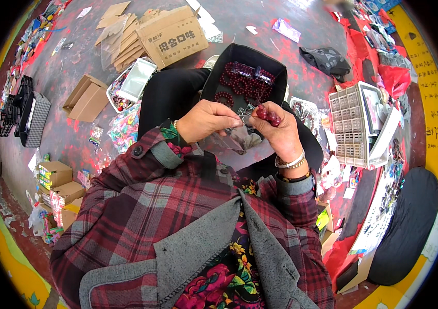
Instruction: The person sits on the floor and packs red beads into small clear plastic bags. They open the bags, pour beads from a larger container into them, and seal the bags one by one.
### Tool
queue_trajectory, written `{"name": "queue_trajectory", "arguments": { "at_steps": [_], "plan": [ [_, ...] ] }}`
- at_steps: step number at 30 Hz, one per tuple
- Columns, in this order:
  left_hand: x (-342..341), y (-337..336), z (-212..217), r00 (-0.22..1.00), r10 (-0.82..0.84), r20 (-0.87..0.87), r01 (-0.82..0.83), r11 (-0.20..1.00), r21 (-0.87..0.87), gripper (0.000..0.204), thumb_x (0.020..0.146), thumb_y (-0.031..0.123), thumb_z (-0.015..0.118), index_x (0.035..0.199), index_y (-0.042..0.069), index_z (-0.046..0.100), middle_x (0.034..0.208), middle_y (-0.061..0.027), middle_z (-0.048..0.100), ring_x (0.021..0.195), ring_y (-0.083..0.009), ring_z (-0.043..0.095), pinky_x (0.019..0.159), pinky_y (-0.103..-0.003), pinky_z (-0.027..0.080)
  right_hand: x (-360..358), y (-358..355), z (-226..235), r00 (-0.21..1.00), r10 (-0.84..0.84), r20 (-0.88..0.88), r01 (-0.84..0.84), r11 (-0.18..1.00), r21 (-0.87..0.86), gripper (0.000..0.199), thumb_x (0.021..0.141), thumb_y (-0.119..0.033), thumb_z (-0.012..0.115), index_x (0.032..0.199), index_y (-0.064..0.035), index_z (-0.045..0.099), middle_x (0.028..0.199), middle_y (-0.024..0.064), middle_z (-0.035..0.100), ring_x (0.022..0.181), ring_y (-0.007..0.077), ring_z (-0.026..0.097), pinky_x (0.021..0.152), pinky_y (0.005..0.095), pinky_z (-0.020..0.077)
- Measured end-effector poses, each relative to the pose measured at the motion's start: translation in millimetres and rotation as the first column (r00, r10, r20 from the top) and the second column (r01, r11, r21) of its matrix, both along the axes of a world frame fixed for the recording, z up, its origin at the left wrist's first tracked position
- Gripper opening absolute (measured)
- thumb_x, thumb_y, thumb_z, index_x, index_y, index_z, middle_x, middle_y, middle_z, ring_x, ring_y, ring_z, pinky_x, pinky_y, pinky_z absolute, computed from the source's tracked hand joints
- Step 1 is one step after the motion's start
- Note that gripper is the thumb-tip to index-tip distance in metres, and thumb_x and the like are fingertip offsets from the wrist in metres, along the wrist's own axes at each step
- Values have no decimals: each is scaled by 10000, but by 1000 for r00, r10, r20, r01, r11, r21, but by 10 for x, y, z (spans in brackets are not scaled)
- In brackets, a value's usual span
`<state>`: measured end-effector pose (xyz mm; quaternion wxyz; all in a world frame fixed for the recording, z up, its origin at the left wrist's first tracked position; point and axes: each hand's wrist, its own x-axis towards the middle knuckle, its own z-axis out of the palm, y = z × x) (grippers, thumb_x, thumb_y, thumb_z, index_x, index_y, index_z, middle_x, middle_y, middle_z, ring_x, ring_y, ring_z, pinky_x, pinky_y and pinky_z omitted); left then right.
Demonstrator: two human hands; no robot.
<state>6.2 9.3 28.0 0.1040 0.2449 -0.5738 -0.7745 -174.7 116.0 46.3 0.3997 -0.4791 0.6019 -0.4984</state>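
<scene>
My right hand (279, 135) is closed around a few large, shiny dark red beads (268, 114) that bulge out at the fingertips. Close to it on the left, my left hand (207, 121) pinches with thumb and forefinger; what sits in that pinch is too small to tell. Small silvery pieces (246, 112) show between the two hands. Below the fingers hangs a clear plastic bag (240, 140). Just beyond my hands, a black fabric box (257, 53) stands between my knees. Strings of smaller dark red beads (250, 87) lie inside it.
Flattened cardboard (126, 44) and a brown carton (175, 38) lie ahead on the left. An open cardboard box (86, 98) and a white bin (137, 80) are nearer. On the right stand a beige plastic crate (350, 126) and a black bag (326, 62).
</scene>
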Motion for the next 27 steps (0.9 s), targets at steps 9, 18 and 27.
{"name": "queue_trajectory", "arguments": {
  "at_steps": [9, 18, 27],
  "plan": [
    [-7, 8, -10, 994, 83, -72, -81, 996, 39, 142, 827, 87, 636, 918, -18, 666, 852, -53, 656, 803, -96, 589, 754, -232, 458, -88, 40, 99, 977, 102, 188, -148, 956, 252, 117, 775, -31, 665, 875, -3, 612, 778, -19, 594, 712, 55, 523, 647, 195, 409],
    [-4, 11, -62, 990, 128, -59, -128, 992, 3, 129, 814, 72, 648, 914, -8, 666, 841, -40, 652, 783, -88, 583, 731, -230, 461, -31, 16, 5, 996, -9, 90, -7, 983, 181, 88, 777, -38, 652, 844, 0, 610, 709, -43, 544, 651, 31, 465, 582, 189, 391],
    [6, 25, -17, 953, 283, -112, -297, 782, -548, 153, 789, 46, 647, 930, -7, 675, 921, -102, 671, 847, -160, 623, 754, -260, 478, -76, -10, 9, 898, -392, 200, 407, 913, -39, 115, 790, -67, 689, 842, -32, 593, 697, -49, 552, 593, 23, 453, 528, 173, 372]
  ]
}}
